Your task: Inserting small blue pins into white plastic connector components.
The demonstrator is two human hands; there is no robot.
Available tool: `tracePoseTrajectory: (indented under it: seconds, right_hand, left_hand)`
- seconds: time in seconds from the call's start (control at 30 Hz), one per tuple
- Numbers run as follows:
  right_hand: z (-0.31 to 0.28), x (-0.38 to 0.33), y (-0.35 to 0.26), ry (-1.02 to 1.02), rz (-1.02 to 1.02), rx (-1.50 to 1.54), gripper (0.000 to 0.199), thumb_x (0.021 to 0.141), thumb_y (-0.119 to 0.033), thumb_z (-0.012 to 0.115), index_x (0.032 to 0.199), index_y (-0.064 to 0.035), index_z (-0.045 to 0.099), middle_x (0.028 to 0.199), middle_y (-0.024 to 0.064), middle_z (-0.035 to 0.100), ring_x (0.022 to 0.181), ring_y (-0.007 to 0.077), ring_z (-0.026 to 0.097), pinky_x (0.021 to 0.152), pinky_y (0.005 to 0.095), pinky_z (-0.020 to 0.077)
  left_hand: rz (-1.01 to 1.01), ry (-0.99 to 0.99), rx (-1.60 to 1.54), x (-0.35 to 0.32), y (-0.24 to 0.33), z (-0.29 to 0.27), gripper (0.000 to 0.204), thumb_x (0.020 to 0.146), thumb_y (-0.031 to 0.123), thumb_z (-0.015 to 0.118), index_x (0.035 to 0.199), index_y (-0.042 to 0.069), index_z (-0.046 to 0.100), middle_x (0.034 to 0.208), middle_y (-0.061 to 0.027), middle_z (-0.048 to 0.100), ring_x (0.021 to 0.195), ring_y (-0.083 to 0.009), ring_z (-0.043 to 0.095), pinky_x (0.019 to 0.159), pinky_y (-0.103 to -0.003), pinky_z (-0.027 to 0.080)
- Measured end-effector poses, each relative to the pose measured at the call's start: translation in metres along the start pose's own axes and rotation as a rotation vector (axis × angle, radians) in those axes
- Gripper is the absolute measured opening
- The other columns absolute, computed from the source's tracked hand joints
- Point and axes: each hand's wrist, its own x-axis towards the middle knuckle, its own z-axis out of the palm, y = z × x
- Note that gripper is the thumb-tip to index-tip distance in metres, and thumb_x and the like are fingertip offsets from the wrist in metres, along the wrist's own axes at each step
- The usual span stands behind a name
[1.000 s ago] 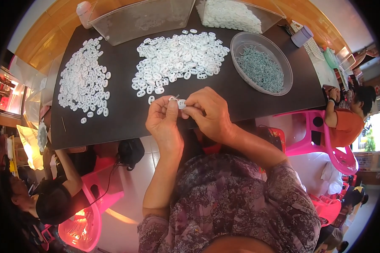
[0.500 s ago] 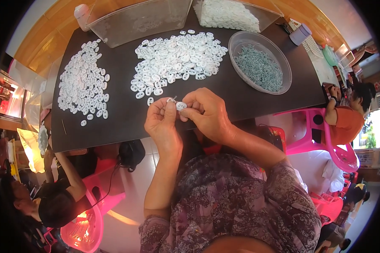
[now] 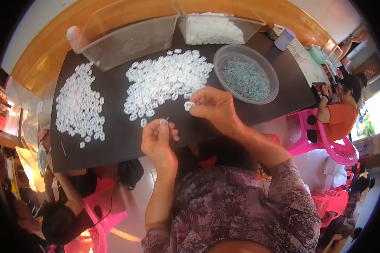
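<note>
My left hand (image 3: 157, 141) pinches a tiny metal part (image 3: 164, 121) between thumb and forefinger, just above the near edge of the black table (image 3: 114, 139). My right hand (image 3: 213, 107) holds a small white plastic ring (image 3: 189, 105) at its fingertips, a little to the right of the left hand. The two hands are apart. Directly beyond them lies a large heap of white rings (image 3: 166, 80). A round clear bowl (image 3: 245, 78) of grey-green metal parts stands to the right of that heap.
A second heap of white rings (image 3: 78, 105) lies at the table's left. Two clear bins (image 3: 131, 40) stand at the back, the right bin (image 3: 213, 29) full of white rings. A person in orange (image 3: 337, 114) sits on a pink chair at right; another person (image 3: 59, 211) is at lower left.
My hands were together over the ring before; now they have separated, the right hand moving right with the white ring and the left keeping the small metal part.
</note>
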Motion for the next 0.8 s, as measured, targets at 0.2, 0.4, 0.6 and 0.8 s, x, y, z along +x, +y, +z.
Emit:
tracePoseTrajectory:
  seconds: [0.2,0.4,0.6,0.8]
  right_hand:
    - [-0.070,0.066,-0.048,0.272,-0.229,-0.231,0.015,0.064,-0.004,0.071,0.076,0.0015,0.064,0.065,0.0000,0.058,0.061,0.0064,0.051,0.056,0.0220,0.0418]
    - [-0.134,0.151,-0.068,0.491,-0.411,-0.587,0.022,0.062,-0.013,0.073,0.079,0.0003,0.067,0.065,0.0045,0.062,0.062,0.0113,0.056,0.059,0.0264,0.0447]
    - [-0.158,0.231,-0.060,0.601,-0.587,-1.135,0.014,0.070,-0.016,0.066,0.078,-0.0040,0.067,0.073,0.0138,0.065,0.069,0.0290,0.063,0.065,0.0377,0.0485]
    - [-0.111,0.185,-0.054,0.439,-0.713,-1.166,0.012,0.074,-0.012,0.060,0.081,-0.0054,0.066,0.079,0.0159,0.064,0.077,0.0339,0.061,0.068,0.0406,0.0484]
  left_hand:
    - [0.057,-0.040,0.041,-0.002,-0.004,0.000,0.008,0.089,0.007,0.056,0.091,0.000,0.055,0.075,-0.0073,0.060,0.057,-0.0101,0.054,0.049,-0.021,0.043]
    - [0.103,-0.076,0.057,-0.003,-0.007,0.003,0.009,0.088,0.008,0.057,0.091,0.000,0.055,0.076,-0.0069,0.060,0.057,-0.0089,0.054,0.048,-0.020,0.043]
    - [0.130,-0.072,0.074,0.000,-0.013,0.002,0.009,0.088,0.008,0.058,0.092,0.000,0.056,0.076,-0.0071,0.061,0.057,-0.0088,0.054,0.048,-0.020,0.043]
    - [0.136,-0.063,0.057,-0.001,-0.012,-0.002,0.011,0.088,0.009,0.058,0.092,0.000,0.056,0.076,-0.0071,0.060,0.058,-0.0087,0.054,0.049,-0.020,0.043]
